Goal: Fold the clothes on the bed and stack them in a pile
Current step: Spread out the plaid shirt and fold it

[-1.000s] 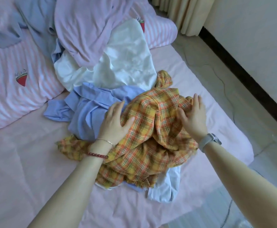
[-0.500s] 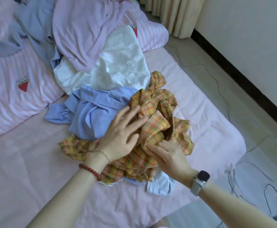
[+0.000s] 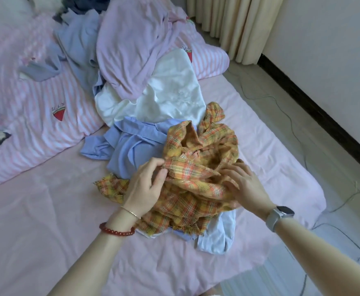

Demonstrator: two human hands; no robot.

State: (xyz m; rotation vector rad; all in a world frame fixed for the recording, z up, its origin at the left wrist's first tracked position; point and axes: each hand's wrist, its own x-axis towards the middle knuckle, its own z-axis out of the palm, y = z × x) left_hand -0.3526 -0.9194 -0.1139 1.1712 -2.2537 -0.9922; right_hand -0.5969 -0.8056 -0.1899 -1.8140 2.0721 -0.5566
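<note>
Clothes lie heaped mid-bed (image 3: 46,210); on top, our plaid shirt (image 3: 198,167), soft, light, frayed-hemmed woven check, crumpled. Our left hand (image 3: 145,189) pinches a fold at its 9 o'clock edge; our right hand (image 3: 245,184) rests fingers spread at 3 o'clock. We judge it limp, best taken at collar or shoulders. Blue shirt (image 3: 132,146) lies beneath.

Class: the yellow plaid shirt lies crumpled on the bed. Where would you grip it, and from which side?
Grip the loose flat edge on top of the plaid shirt, probably from above and the left, where the left hand already pinches it; the rest is bunched.
</note>
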